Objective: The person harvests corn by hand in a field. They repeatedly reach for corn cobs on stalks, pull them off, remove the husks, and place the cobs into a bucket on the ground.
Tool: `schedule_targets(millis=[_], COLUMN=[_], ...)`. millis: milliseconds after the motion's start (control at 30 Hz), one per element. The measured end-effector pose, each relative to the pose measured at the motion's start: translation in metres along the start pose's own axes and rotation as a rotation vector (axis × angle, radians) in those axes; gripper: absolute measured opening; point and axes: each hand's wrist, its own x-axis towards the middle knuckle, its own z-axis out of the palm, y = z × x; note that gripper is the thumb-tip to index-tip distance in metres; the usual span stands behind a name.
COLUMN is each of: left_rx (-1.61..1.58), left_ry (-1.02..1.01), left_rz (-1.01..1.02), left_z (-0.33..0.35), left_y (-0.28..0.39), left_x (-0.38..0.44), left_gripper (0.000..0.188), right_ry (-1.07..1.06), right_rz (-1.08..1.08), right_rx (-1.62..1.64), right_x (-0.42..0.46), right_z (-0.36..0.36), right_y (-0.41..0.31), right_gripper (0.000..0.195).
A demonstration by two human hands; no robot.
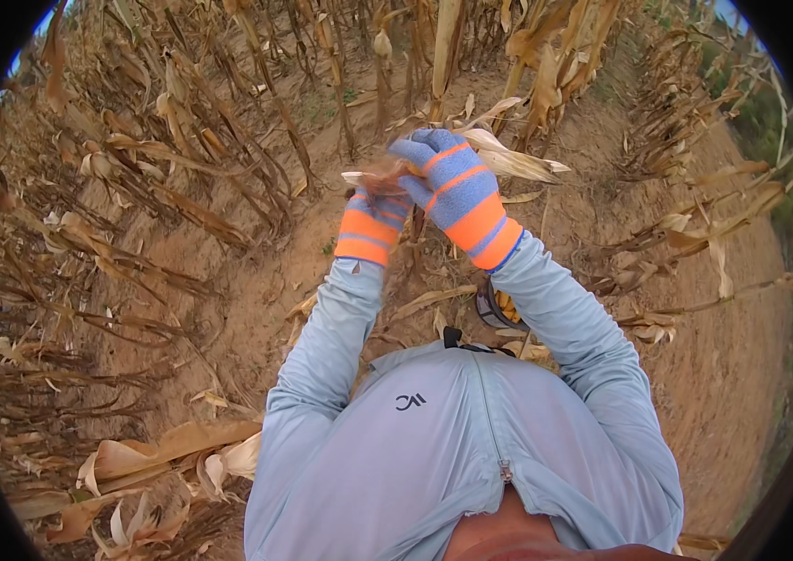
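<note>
In front of my chest, both hands are together at a dry corn ear (381, 181), of which brown silk and a pale husk end show between them. My left hand (372, 219), in a blue and orange knit glove, grips it from below, its fingers partly hidden and blurred. My right hand (454, 184), in a matching glove, curls over the ear from the right, thumb towards the left hand. Pale dry husk leaves (512, 156) stick out to the right behind the right hand. Whether they belong to this ear, I cannot tell.
Below my right forearm stands a dark-rimmed container (489, 308) holding yellow corn cobs (508, 308), partly covered by the sleeve. Dry standing cornstalks (445, 49) rise ahead, and bent stalks (137, 259) crowd the left. Fallen husks (165, 452) lie on bare brown soil (256, 280).
</note>
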Motion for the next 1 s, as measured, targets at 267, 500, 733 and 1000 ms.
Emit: schedule_targets(millis=[267, 500, 733, 1000], left_rx=[0.203, 0.148, 0.315, 0.372], left_ry=[0.476, 0.328, 0.482, 0.418], left_rz=[0.131, 0.179, 0.221, 0.159], left_z=[0.015, -0.022, -0.042, -0.061], left_y=[-0.016, 0.002, 0.012, 0.009], left_x=[-0.003, -0.031, -0.050, -0.053], left_gripper=[0.020, 0.018, 0.025, 0.022], right_ry=[-0.336, -0.179, -0.159, -0.072], right_rz=[0.254, 0.438, 0.537, 1.319], right_rx=[-0.207, -0.011, -0.066, 0.793], right_x=[0.004, 0.001, -0.008, -0.013], right_z=[-0.014, -0.011, 0.008, 0.005], right_y=[0.009, 0.044, 0.074, 0.104], right_gripper=[0.035, 0.032, 0.031, 0.032])
